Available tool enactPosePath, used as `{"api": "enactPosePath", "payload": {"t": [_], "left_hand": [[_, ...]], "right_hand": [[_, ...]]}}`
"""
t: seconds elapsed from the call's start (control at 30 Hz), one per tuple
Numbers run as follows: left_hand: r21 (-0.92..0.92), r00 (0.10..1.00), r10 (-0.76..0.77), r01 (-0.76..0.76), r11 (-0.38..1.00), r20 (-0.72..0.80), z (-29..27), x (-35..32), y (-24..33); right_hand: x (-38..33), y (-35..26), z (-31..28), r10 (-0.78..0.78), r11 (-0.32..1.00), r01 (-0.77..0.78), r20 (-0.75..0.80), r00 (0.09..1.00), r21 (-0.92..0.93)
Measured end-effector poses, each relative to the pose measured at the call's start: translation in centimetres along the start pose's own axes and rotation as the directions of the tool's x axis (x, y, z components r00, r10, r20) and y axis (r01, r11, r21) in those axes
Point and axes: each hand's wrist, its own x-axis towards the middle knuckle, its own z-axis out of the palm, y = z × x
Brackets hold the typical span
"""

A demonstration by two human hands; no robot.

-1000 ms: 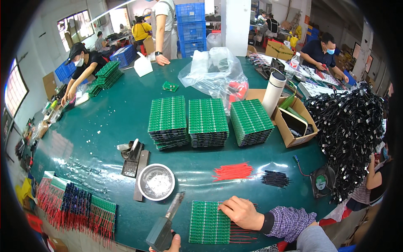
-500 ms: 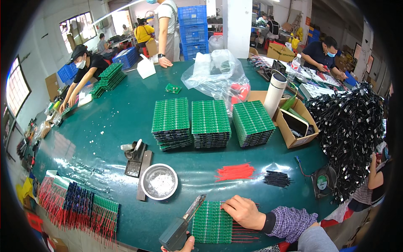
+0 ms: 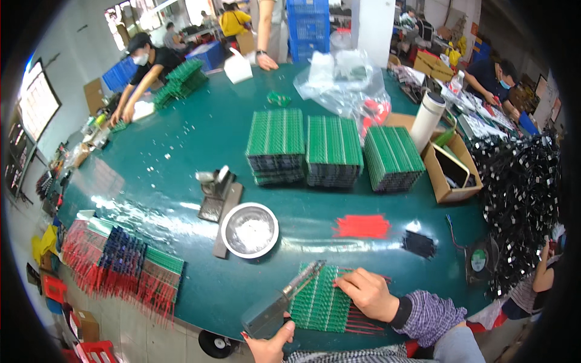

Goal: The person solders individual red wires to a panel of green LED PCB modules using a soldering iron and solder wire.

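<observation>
Green circuit board (image 3: pixel 321 297) lies at the near tabletop (image 3: pixel 181 151) edge, right hand (image 3: pixel 368 294) pressing flat on it; left hand (image 3: pixel 269 342) grips a grey tool (image 3: pixel 284 299), now swung onto the board's top-left corner; contact looks made.

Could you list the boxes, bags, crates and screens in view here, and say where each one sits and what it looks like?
Cardboard box: right side of the table, open, brown, rectangular.
Plastic bag: far middle of the table, clear, crumpled.
Crates: behind the table, blue, stacked.
Screen: left wall, bright, rectangular, dark frame.
Cylinder: beside the box, white, upright.
</observation>
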Motion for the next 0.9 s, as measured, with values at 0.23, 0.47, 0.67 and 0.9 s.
{"api": "enactPosePath", "payload": {"t": [0.23,0.47,0.67,0.9], "left_hand": [[0.148,0.993,0.069,-0.055,0.987,-0.091,-0.7,-1.1,-0.2],[0.339,0.990,0.112,-0.078,0.937,-0.084,-2.6,-1.6,-2.3],[0.525,0.990,0.135,-0.091,0.846,-0.044,-3.5,-2.2,-2.5],[0.598,0.989,0.150,-0.115,0.793,-0.009,-3.9,-2.4,-2.7]], "right_hand": [[0.4,0.3,0.1,0.026,0.999,-0.026,0.011,1.000,0.022],[-0.3,0.9,0.9,0.030,0.998,-0.028,-0.040,0.999,0.048],[-0.5,0.7,1.0,0.048,0.996,-0.044,-0.051,0.998,0.082],[-0.5,0.6,0.9,0.059,0.997,-0.057,-0.032,0.998,0.054]]}}
